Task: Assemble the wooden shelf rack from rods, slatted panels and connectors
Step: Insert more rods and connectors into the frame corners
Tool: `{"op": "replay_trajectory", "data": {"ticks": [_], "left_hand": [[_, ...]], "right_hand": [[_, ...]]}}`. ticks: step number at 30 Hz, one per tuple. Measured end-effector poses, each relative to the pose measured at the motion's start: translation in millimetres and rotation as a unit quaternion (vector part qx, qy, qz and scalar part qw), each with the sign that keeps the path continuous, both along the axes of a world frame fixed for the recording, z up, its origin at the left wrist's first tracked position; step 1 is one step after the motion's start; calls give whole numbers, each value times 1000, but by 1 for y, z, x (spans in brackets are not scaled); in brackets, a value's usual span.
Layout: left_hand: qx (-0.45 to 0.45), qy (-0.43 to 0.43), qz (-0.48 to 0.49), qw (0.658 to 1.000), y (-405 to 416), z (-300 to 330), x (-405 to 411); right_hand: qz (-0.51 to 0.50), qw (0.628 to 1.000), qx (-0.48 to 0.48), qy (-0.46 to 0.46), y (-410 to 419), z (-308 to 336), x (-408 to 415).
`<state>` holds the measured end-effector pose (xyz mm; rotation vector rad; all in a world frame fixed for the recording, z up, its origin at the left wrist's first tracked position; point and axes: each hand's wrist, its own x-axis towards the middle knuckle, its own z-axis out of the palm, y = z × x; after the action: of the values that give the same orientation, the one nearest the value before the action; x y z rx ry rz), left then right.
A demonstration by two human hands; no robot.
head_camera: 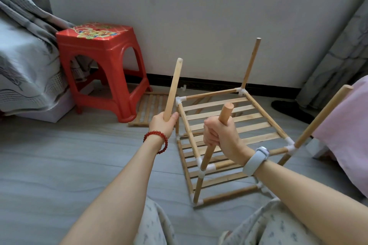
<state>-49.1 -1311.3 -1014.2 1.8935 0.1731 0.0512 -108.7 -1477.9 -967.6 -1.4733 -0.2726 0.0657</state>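
- The half-built rack (229, 139) stands on the floor (79, 155) in front of me: two slatted shelves are joined by rods and white connectors, and three rods stand up from the upper corners.
- The far left corner connector (180, 101) has no upright yet, and a spare slatted panel (148, 111) lies flat by the red stool (101, 61), so I judge a tier remains.
- My left hand (162, 124) grips a loose rod (173, 89) by its lower end, just beside that corner.
- My right hand (218, 134) is wrapped tightly around the near upright rod (224, 113).
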Motion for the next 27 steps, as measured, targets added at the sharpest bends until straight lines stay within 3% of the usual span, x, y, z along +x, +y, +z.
{"op": "replay_trajectory", "data": {"ticks": [5,12,19,24,27], "left_hand": [[-4,3,13,1000,-7,1,1],[-6,13,10,1000,-1,-4,-4],[-41,32,42,998,8,-7,-7],[-41,27,46,998,12,-4,-8],[-38,30,40,998,11,-6,-12]], "right_hand": [[3,1000,-4,-12,10,-2,-1],[18,997,-43,56,-2,-3,11],[20,995,-70,64,2,0,19],[107,976,-168,88,-3,17,26],[98,968,-206,108,-27,21,35]]}}
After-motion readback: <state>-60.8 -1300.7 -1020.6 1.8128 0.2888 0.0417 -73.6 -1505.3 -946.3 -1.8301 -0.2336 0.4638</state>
